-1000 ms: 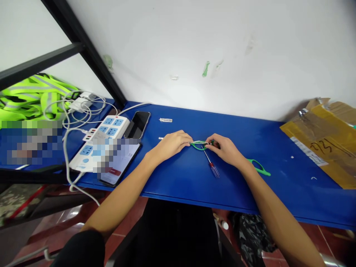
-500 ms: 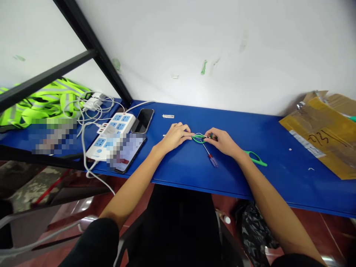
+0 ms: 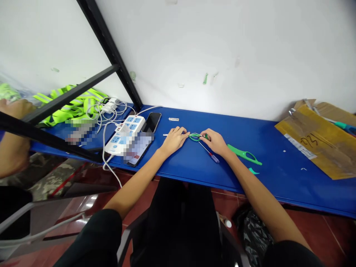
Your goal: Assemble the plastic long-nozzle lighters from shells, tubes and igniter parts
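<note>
Several thin green and white wires (image 3: 195, 135) run in a loose loop just above the blue tabletop between my hands. My left hand (image 3: 175, 139) has thumb and fingers closed on the wires' left end. At their right end, my right hand (image 3: 214, 141) pinches the wires together with a small dark green piece (image 3: 206, 137), partly hidden by the fingers. A screwdriver (image 3: 214, 158) with a clear purple-red handle lies just below the wires, its shaft pointing up-left. Close to my right forearm lies a flat green tool with a looped handle (image 3: 249, 156).
Left of my hands are a white power strip (image 3: 132, 124), a dark phone (image 3: 152, 122) and a second phone (image 3: 141, 148). A black metal frame (image 3: 111, 48) rises at the left, with another person's arm (image 3: 16, 129) beyond it. A cardboard package (image 3: 322, 137) lies at the right.
The view has shifted, bringing another person's arm in at the far left and more of the green tool into sight. My hands keep hold of the wires with little movement.
</note>
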Available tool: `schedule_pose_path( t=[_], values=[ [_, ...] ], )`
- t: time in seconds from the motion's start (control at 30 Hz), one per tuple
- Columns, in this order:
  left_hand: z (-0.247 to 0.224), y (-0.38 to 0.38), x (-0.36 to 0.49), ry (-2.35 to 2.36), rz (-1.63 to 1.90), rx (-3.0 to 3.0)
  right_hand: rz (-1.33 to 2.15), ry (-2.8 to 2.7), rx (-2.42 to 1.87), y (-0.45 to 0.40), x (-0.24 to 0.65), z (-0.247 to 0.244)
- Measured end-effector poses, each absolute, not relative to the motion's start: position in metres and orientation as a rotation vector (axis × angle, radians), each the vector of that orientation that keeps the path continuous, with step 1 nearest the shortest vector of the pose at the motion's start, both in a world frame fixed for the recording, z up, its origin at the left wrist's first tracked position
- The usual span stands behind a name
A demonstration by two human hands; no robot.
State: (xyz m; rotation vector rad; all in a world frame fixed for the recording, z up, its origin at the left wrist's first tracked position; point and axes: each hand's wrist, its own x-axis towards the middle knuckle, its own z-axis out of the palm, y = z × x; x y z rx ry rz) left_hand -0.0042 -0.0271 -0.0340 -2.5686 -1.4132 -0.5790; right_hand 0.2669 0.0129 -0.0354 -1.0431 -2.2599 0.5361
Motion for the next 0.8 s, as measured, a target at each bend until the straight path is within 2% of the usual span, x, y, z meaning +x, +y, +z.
schedule_pose_path(
  t=[0.23, 0.43, 0.8],
  values=[
    [-0.036, -0.053, -0.01, -1.478, -0.539, -2.518, 0.667, -2.271, -0.89, 0.014, 0.261, -0.031],
    [-0.049, -0.095, -0.022, -1.596, -0.668, -2.445, 0.871, -2.346, -0.765, -0.006, 0.258, -0.022],
    [-0.036, -0.102, -0.023, -1.729, -0.937, -2.521, 0.871, -2.338, -0.805, -0.012, 0.258, -0.019]
  ],
)
